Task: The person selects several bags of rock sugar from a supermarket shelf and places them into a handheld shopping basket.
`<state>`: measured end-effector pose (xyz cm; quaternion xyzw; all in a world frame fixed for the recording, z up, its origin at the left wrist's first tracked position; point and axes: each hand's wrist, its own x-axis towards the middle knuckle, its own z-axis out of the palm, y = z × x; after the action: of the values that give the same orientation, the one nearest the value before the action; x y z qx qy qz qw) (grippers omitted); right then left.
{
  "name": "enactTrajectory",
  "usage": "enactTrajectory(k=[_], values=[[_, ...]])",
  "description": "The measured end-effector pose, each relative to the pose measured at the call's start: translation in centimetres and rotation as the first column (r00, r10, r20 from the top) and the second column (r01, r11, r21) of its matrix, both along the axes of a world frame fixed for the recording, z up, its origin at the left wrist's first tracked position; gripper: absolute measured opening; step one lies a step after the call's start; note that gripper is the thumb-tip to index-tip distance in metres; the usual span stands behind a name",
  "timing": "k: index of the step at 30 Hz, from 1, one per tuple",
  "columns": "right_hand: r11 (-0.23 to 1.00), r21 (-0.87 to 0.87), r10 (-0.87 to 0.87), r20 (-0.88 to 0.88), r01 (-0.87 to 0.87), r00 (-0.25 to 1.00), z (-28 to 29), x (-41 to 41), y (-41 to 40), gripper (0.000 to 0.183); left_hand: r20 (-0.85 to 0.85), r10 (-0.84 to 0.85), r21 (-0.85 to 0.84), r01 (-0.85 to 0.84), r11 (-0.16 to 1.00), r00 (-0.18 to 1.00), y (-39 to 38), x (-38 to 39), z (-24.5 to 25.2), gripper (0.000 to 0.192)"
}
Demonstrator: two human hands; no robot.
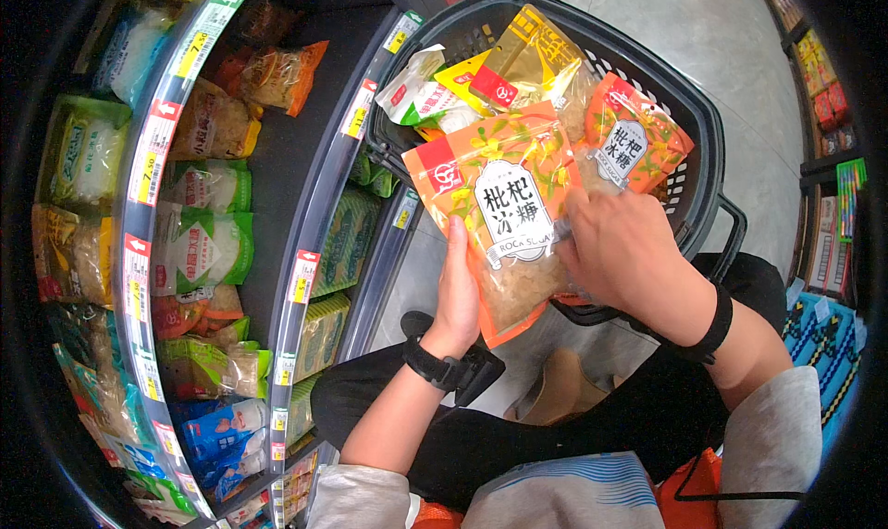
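Note:
An orange stand-up pouch of rock sugar [524, 286], with a clear lower window, is tilted above the near side of a black plastic shopping basket [707, 123]. My left hand [454, 296] holds its left edge, the thumb on the front. Curled fingers of my right hand [617, 251] grip the right edge; their tips are partly hidden. A matching orange pouch [642, 137] lies in the basket just beyond my right hand. Also in the basket are a gold pouch [534, 50] and a white and green pouch [416, 92].
Shelves on the left hold several bagged goods, among them green and white pouches [201, 248] and blue bags [225, 432]. A shelf edge [305, 251] with price tags runs close to the basket's left side. The basket handle [735, 238] sticks out at right, over grey floor [638, 16].

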<state>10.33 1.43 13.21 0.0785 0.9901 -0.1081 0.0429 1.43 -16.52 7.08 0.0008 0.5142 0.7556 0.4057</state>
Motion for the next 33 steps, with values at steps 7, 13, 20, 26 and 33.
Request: enactTrajectory(k=[7, 13, 20, 26, 33], values=[[0.986, -0.069, 0.167, 0.407, -0.152, 0.898, 2.5, -0.5, -0.4, 0.029, -0.011, -0.005, -0.003, 0.005, 1.0, 1.0, 0.2, 0.1, 0.3, 0.068], [0.948, -0.141, 0.307, 0.186, -0.284, 0.933, 1.2, 0.0, -0.7, 0.036, 0.025, -0.006, 0.015, 0.005, 1.0, 1.0, -0.1, 0.0, -0.4, 0.067], [0.914, -0.172, 0.384, 0.075, -0.367, 0.92, 0.9, 0.0, -1.6, 0.04, 0.1, -0.016, 0.051, 0.011, 0.999, 0.995, -0.5, -0.3, -1.3, 0.067], [0.909, -0.18, 0.389, 0.036, -0.377, 0.921, 0.9, 0.0, -1.8, 0.039, 0.086, -0.023, 0.046, 0.019, 0.999, 0.996, -0.3, -0.2, -1.0, 0.068], [0.902, -0.169, 0.4, -0.017, -0.397, 0.916, 0.8, 0.1, -1.7, 0.039, 0.063, -0.062, 0.028, 0.06, 0.998, 0.996, -0.3, -0.1, -0.5, 0.072]])
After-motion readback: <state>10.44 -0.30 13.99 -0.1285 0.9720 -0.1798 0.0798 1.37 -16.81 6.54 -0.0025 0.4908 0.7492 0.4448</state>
